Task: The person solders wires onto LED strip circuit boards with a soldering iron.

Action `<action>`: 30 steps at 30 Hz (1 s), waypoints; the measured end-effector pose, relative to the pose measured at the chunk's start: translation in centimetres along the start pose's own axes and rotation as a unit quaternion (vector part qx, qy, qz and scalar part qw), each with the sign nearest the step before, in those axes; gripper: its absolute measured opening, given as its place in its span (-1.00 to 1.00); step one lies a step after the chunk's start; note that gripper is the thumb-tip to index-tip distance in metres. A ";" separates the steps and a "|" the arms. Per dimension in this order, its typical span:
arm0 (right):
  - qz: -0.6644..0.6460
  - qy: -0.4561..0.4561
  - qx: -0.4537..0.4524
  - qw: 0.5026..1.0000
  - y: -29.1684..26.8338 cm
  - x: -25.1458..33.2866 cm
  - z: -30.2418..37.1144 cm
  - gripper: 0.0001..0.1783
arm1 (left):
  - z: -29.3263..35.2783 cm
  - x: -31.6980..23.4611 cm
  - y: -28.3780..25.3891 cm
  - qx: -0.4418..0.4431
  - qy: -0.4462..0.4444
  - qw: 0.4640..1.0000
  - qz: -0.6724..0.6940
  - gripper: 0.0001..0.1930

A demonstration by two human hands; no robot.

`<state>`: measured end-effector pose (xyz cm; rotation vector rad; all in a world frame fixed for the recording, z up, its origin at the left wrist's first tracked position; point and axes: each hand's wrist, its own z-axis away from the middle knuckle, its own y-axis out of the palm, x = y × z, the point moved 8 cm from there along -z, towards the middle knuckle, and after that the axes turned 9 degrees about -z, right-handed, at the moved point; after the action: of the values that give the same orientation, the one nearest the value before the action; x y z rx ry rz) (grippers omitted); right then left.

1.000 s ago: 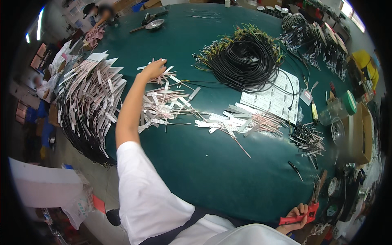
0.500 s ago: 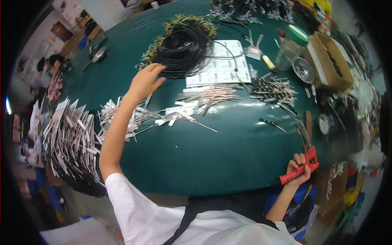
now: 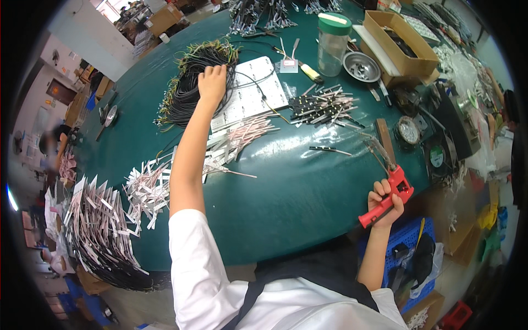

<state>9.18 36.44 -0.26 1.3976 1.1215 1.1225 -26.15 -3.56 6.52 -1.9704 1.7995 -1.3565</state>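
Farthest left, well below the left fingers, a tall bundle of strips and wires [image 3: 99, 220] is leaning over the table edge; a knock could be enough to send it sliding off. Nearer the left fingers but below them, a loose heap of white strips [image 3: 147, 184] is lying in a tangle beside the left forearm [image 3: 188, 159], whose sweep could scatter it.

The left hand [image 3: 212, 85] is reaching over a coil of black cable [image 3: 187, 82]. Its fingers are bunching close together; whether they are pinching a cable, I cannot tell. Because the cables are overlapping, pulling one could drag several or knot them.

Just right of those fingers, a white sheet [image 3: 247, 99] is lying under a stray cable loop, which could catch and shift it.

Between the two hands, a single black strip [image 3: 330, 149] is lying near the metal tip of a red tool [image 3: 394, 175]. The right hand [image 3: 388, 202] is holding that tool, fingers and thumb wrapping its handle. Should the tip be hot, which I cannot tell, a dipping wrist could scorch the strip or tabletop.
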 end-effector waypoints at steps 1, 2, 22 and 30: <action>-0.001 0.001 0.003 1.000 0.2 -0.1 -0.1 -0.39 | -0.4 0.2 0.4 0.018 -0.034 0.999 0.003 -0.65; -0.003 0.005 0.008 1.000 0.4 -0.2 -0.1 -0.39 | -0.8 0.3 0.7 0.036 -0.050 0.998 0.005 -0.67; -0.007 -0.006 -0.013 1.000 -0.3 0.3 0.4 -0.49 | -1.0 -15.0 -8.8 0.069 0.297 0.934 0.186 -0.77; -0.008 0.006 -0.011 1.000 -0.2 0.3 0.1 -0.54 | -5.6 -6.4 -16.0 -0.177 0.149 0.968 0.094 -0.81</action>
<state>9.36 36.74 -0.40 1.3647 1.1225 1.1299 -17.60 8.68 16.81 -1.7533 2.4470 -1.4096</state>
